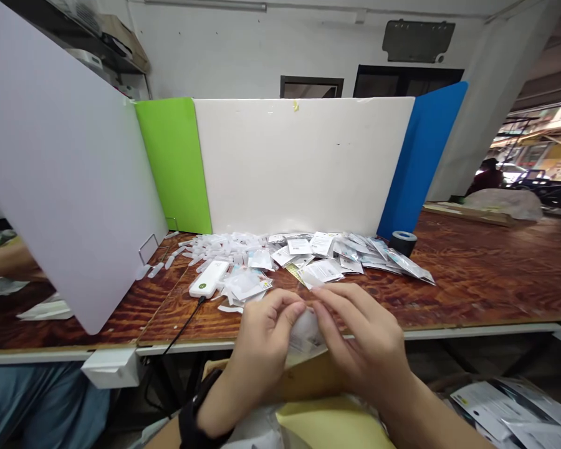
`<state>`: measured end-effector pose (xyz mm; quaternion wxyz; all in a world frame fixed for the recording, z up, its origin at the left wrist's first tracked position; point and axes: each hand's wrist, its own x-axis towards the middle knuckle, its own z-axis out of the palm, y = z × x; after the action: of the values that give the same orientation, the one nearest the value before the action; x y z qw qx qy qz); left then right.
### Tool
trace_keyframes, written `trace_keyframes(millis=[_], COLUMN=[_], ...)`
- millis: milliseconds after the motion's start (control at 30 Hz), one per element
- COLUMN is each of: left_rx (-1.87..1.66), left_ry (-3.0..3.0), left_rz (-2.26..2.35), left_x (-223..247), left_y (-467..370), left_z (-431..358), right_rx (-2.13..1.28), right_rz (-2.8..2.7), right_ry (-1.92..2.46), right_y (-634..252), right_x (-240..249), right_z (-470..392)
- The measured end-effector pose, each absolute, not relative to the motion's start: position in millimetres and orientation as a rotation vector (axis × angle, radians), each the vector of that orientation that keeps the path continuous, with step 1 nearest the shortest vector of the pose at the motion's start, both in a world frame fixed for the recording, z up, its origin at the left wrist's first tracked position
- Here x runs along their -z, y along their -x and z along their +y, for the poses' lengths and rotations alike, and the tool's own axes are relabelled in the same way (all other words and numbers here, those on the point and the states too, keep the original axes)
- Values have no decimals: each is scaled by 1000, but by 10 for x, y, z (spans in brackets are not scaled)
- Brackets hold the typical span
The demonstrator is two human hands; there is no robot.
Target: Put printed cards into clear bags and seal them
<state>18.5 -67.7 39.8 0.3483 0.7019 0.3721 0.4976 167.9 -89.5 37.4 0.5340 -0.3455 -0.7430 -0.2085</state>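
My left hand [273, 333] and my right hand [362, 333] are raised close together at the table's front edge. Between them hangs a small clear plastic bag [306, 330], pinched near its top by the fingertips of both hands. Its contents are too blurred to make out. A black band [199, 405] circles my left wrist. Just beyond my hands lie a loose pile of flat packets with printed cards [322, 269], a heap of small white translucent plastic pieces [229, 246] and a white power bank [210, 278] with a black cable.
A roll of black tape [402, 242] stands right of the packets. White, green and blue panels [308, 162] screen the table's back and left. Below the edge are a cardboard box [303, 377], a yellow sheet [334, 424] and more packets [500, 405]. Another person's arm [9, 262] shows at left.
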Motion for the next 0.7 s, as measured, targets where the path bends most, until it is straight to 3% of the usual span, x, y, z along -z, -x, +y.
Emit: trace_keyframes(millis=[267,700], left_rx=[-1148,-971], left_ry=[-1891,-1991], left_rz=[876,913], left_x=[-339,-315], left_y=[-176,-144], left_z=[-754,-704], right_rx=[23,-116], right_rz=[-1777,-1892], right_ry=[945,1099], right_y=[-1689,-1819], right_x=[-446,-480], right_z=[-871,-850])
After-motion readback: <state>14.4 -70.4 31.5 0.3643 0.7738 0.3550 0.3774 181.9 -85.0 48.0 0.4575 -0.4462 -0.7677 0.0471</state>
